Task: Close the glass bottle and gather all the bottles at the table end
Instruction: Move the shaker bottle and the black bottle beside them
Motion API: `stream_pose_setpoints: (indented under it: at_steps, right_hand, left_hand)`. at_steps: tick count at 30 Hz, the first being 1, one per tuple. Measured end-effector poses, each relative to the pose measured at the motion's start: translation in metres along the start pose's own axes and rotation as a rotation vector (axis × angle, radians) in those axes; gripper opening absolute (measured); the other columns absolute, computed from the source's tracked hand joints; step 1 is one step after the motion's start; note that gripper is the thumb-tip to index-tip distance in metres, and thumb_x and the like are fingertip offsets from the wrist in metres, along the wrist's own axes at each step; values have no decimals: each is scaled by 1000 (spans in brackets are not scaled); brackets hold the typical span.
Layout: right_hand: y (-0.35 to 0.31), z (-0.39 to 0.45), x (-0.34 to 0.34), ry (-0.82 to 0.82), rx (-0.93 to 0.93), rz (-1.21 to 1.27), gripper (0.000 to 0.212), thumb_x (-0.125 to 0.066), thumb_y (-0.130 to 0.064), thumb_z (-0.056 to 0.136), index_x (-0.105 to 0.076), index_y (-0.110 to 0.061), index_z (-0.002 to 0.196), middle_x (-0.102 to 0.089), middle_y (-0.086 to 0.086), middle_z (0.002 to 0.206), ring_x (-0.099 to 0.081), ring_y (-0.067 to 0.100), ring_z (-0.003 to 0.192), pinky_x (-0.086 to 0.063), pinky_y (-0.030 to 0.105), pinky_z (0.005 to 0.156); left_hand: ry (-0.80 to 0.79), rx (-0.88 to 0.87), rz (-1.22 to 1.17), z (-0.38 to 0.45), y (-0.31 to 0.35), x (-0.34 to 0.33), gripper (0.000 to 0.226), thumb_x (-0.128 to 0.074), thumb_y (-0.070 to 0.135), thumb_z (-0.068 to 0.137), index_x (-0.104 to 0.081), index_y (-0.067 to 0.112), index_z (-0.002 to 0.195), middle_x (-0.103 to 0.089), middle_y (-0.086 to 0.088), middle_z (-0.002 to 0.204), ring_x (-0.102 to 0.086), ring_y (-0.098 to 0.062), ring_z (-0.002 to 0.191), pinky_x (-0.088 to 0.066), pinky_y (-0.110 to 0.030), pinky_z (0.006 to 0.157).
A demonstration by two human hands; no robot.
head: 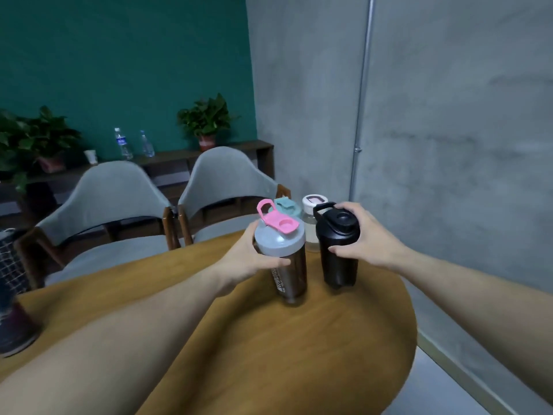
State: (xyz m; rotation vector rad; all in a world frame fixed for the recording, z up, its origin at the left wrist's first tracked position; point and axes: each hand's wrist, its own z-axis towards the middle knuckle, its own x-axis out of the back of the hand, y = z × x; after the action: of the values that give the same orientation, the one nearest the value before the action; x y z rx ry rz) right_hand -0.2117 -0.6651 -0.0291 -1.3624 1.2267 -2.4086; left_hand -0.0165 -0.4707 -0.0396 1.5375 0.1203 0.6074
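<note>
My left hand (251, 256) grips a dark shaker bottle (291, 280) with a grey lid and pink flip cap, upright, its base at or just above the wooden table (269, 354). My right hand (362, 238) wraps around a black bottle (339, 265) with a black lid, held beside it. Behind these two stand a bottle with a teal lid (284, 206), mostly hidden, and a clear bottle with a white and pink cap (311, 217), at the table's far rounded end.
Two grey chairs (119, 199) (227, 181) stand at the table's far left side. A concrete wall (449, 145) runs close along the right. A dark object (12, 324) sits at the table's left edge. A back shelf holds plants and water bottles (122, 143).
</note>
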Motion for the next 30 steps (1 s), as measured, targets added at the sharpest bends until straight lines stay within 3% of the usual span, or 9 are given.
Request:
stream_pose_setpoints:
  at_steps: [4,8,14,19,22,24,26,30]
  right_hand:
    - [36,23,14,27,-48,47,90,-84,-42,54,-42,-45,133,-54,5,134,-57,18,121,-44,37,110]
    - [56,47,10,-3,-38,69,85,-85,-35,58,-40,-52,128,-57,2,134,-56,17,123,-45,41,110]
    - [73,76,-3,-67,-19,105,88,-83,-40,53,-40,-49,130,-58,1,134,-58,16,123,-46,39,108]
    - [82,85,-9,-97,-10,135,87,-88,-18,68,-40,-37,137,-57,2,135,-58,17,123,-46,33,107]
    - [82,85,-7,-98,-25,160,87,-87,-7,74,-37,-30,141,-57,1,136,-56,14,122,-45,26,105]
    - [80,82,-7,-95,-37,160,97,-89,-10,72,-32,-30,148,-51,0,143,-52,14,127,-41,26,107]
    - [77,79,-5,-70,-47,145,108,-92,-18,68,-27,-35,152,-41,0,152,-44,17,136,-37,34,114]
    - [60,65,7,-51,-32,77,106,-91,-22,70,-28,-37,153,-27,0,159,-34,20,143,-31,36,118]
  left_hand:
    - [-16,43,-34,47,-5,-22,80,-87,9,74,-42,39,133,-61,11,124,-61,-11,111,-57,-23,76]
    - [-57,94,-18,82,-15,-28,85,-88,7,72,-40,37,136,-61,1,128,-61,-19,115,-58,-37,91]
    - [-106,154,42,107,-20,-23,95,-84,6,76,-26,32,147,-58,1,128,-59,-21,117,-56,-43,97]
    - [-129,155,102,110,-18,-22,95,-81,5,80,-23,33,150,-57,2,127,-59,-19,117,-56,-38,97]
    - [-118,135,120,107,-17,-25,99,-82,7,79,-20,32,153,-52,5,132,-53,-18,124,-47,-37,105]
    - [-104,130,124,103,-17,-27,103,-82,9,79,-17,33,155,-47,9,132,-47,-16,124,-42,-32,101]
    - [-88,132,128,98,-16,-28,107,-83,10,79,-13,34,155,-43,12,128,-43,-13,120,-40,-27,95]
    - [-66,153,185,82,-10,-21,118,-88,19,74,-7,37,158,-32,8,146,-42,-20,133,-42,-34,101]
